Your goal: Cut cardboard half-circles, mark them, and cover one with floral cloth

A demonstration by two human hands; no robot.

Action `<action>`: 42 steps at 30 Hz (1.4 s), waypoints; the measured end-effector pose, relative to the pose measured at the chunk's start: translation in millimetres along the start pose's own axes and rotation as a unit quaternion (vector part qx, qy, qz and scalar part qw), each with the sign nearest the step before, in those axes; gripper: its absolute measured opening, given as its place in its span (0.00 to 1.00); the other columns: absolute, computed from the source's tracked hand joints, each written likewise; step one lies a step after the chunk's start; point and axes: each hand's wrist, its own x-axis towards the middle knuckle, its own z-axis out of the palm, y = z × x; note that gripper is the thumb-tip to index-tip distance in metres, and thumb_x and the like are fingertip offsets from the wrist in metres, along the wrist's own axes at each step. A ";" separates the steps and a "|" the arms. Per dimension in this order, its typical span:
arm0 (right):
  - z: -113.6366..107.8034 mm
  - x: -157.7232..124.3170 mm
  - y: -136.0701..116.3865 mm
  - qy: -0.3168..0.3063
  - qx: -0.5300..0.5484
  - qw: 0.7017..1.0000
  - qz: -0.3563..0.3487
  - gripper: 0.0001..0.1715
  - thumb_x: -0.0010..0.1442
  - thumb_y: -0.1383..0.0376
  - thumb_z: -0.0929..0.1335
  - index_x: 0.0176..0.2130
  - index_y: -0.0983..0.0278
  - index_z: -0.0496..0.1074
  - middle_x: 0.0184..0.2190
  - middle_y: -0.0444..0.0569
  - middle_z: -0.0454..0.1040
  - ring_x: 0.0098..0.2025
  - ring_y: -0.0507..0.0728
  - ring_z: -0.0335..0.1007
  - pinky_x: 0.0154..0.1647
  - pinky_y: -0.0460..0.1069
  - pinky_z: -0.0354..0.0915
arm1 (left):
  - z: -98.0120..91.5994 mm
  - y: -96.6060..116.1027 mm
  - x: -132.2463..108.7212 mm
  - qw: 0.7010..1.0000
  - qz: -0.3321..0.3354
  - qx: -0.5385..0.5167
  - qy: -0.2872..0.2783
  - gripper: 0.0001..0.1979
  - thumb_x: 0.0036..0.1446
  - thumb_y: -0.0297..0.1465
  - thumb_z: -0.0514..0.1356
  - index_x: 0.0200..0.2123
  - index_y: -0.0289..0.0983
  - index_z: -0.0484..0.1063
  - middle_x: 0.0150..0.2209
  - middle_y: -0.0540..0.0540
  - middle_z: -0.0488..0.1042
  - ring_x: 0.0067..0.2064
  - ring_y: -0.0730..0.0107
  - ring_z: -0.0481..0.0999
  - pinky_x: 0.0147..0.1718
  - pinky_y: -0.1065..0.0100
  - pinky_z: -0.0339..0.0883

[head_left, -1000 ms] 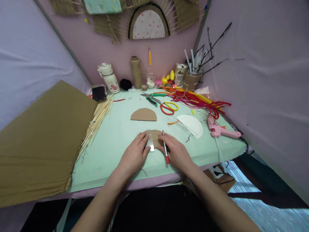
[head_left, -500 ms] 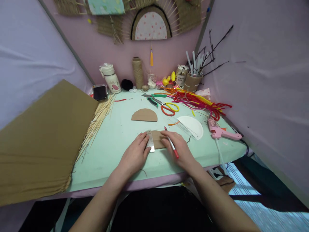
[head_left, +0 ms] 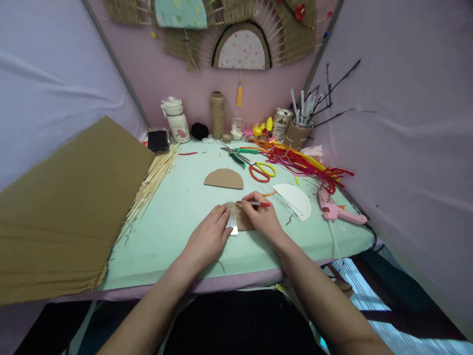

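Note:
My left hand (head_left: 207,237) presses a short metal ruler (head_left: 232,223) down on a brown cardboard piece (head_left: 244,220), thumb and fingers along its left side. In my right hand (head_left: 263,219) is a white and red pen (head_left: 258,203), pinched with its tip at the ruler's upper right edge. Part of the cardboard is hidden under the ruler and both hands. Beyond them lies a cardboard half-disc (head_left: 223,179). To the right are a white half-disc (head_left: 300,198) and a clear plastic ruler (head_left: 287,203) partly over it.
Scissors (head_left: 259,172) and green-handled pliers (head_left: 240,155) lie farther back. A pink glue gun (head_left: 338,212) and red-orange fuzzy stems (head_left: 314,170) sit at right. Thin sticks (head_left: 151,180) and a large brown board (head_left: 74,212) are at left; a bottle (head_left: 177,123) and twine spool (head_left: 218,116) stand behind.
My right hand has moved left and turned the pen, bringing its tip to the ruler's edge. My left hand keeps holding the ruler in place. The view has shifted slightly.

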 end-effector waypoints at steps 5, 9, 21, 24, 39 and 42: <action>1.7 -0.3 1.1 -0.005 -0.013 1.000 0.002 0.10 0.58 0.58 0.65 0.30 0.62 0.70 0.26 0.43 0.74 0.29 0.54 0.67 0.33 0.47 0.62 | 0.9 -1.0 -0.8 1.000 -0.003 -0.006 0.000 0.22 0.64 0.34 0.52 0.59 0.36 0.64 0.64 0.39 0.63 0.66 0.57 0.59 0.63 0.53 0.57; 3.0 -0.1 2.1 -0.005 -0.016 1.000 -0.007 0.10 0.59 0.59 0.65 0.30 0.62 0.70 0.27 0.43 0.74 0.30 0.54 0.68 0.34 0.47 0.62 | 0.3 -0.6 -0.5 1.000 -0.005 -0.001 -0.008 0.22 0.64 0.33 0.52 0.60 0.34 0.64 0.64 0.39 0.62 0.66 0.55 0.59 0.62 0.53 0.58; 2.7 -0.8 0.6 -0.013 -0.018 1.000 -0.003 0.09 0.59 0.60 0.65 0.31 0.62 0.70 0.27 0.43 0.74 0.31 0.54 0.68 0.34 0.47 0.61 | -2.0 1.3 -0.2 1.000 -0.007 0.008 -0.016 0.22 0.64 0.33 0.52 0.60 0.33 0.64 0.64 0.39 0.62 0.66 0.55 0.59 0.63 0.54 0.57; 2.7 -1.0 -0.5 -0.015 -0.019 1.000 -0.004 0.09 0.59 0.60 0.65 0.30 0.62 0.70 0.28 0.43 0.74 0.31 0.54 0.68 0.34 0.47 0.61 | -2.8 1.8 0.0 1.000 -0.011 0.003 -0.022 0.22 0.64 0.32 0.52 0.60 0.33 0.64 0.64 0.39 0.61 0.66 0.55 0.58 0.63 0.54 0.57; -0.4 -8.9 -6.9 -0.024 -0.042 0.999 -0.021 0.09 0.59 0.61 0.64 0.29 0.62 0.68 0.26 0.44 0.73 0.28 0.53 0.66 0.31 0.46 0.61 | -5.8 4.2 1.0 0.999 -0.015 -0.001 -0.042 0.23 0.64 0.32 0.52 0.61 0.30 0.62 0.65 0.37 0.59 0.67 0.56 0.56 0.64 0.54 0.54; -1.7 -13.0 -6.9 -0.033 -0.048 0.998 -0.028 0.10 0.60 0.61 0.64 0.29 0.62 0.67 0.25 0.43 0.72 0.27 0.53 0.66 0.30 0.46 0.61 | -5.4 4.1 0.8 0.999 -0.014 0.002 -0.040 0.23 0.65 0.32 0.52 0.61 0.30 0.62 0.65 0.37 0.60 0.67 0.55 0.56 0.64 0.54 0.55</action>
